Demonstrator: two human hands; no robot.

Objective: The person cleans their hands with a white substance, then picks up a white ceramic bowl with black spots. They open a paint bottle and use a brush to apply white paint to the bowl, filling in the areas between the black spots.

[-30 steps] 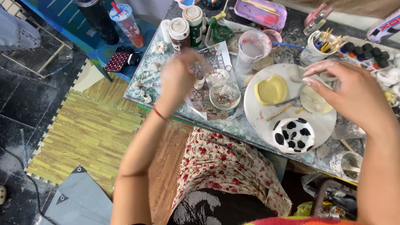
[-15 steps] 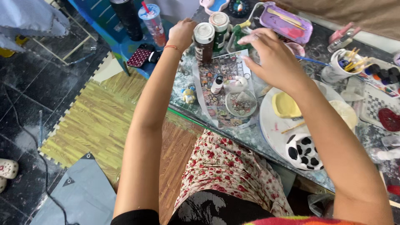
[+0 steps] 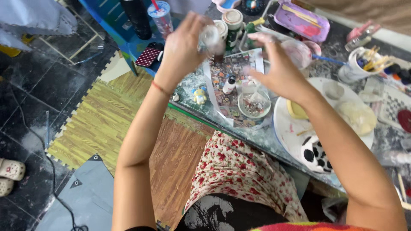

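Note:
My left hand (image 3: 182,47) is raised over the table's left end and is shut on a small clear jar (image 3: 209,36), blurred by motion. My right hand (image 3: 278,68) hovers just to the right of the jar, fingers spread, holding nothing I can make out. Below the hands lie a glass bowl (image 3: 254,104) with small bits in it, a tiny dropper bottle (image 3: 229,84) and a small yellow and blue figurine (image 3: 199,96), all on a patterned sheet (image 3: 233,102).
A white round plate (image 3: 286,132) holds a yellow piece, a pale lump and a black-and-white spotted object (image 3: 319,155). Jars, a cup with a straw (image 3: 160,17), a purple tray (image 3: 302,21) and a brush cup (image 3: 357,64) crowd the far side. Foam floor mats (image 3: 98,124) lie left.
My left hand has lifted a small clear jar off the table's far side. My right hand drew back toward it and now hovers beside it. The view shifted slightly.

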